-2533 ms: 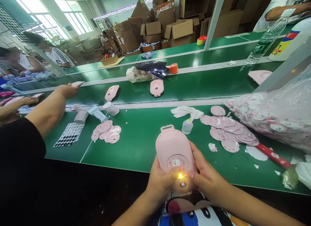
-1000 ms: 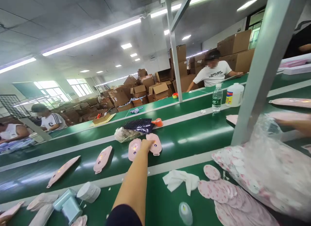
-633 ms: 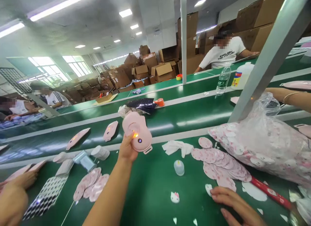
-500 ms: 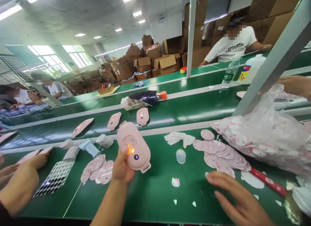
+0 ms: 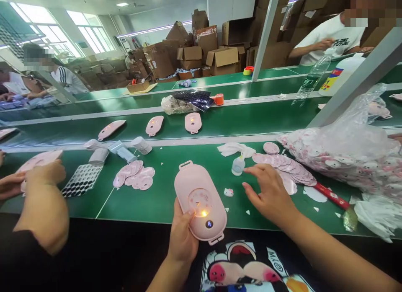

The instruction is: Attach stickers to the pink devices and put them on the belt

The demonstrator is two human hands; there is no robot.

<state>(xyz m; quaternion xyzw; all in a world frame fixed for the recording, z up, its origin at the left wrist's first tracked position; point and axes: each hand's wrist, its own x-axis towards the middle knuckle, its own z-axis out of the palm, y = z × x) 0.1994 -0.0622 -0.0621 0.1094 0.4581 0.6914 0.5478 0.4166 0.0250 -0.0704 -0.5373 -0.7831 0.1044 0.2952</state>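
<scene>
Pink oval casing (image 5: 200, 201) sits in the left hand (image 5: 184, 237), fingers clamped around its near end with the thumb on the front beside a small lit lamp; its long axis runs away from the person, loop end farthest, over the near edge of the green worktop (image 5: 163, 200). To its right the right hand (image 5: 270, 193) hovers with fingers spread apart and holding nothing, its fingertips near a heap of pink round stickers (image 5: 287, 166) and a small glue bottle (image 5: 238, 165). A tiny cat-face sticker (image 5: 228, 192) lies on the worktop between the casing and the right hand, nearer the right hand. A co-worker's hand (image 5: 47, 172) rests at far left.
</scene>
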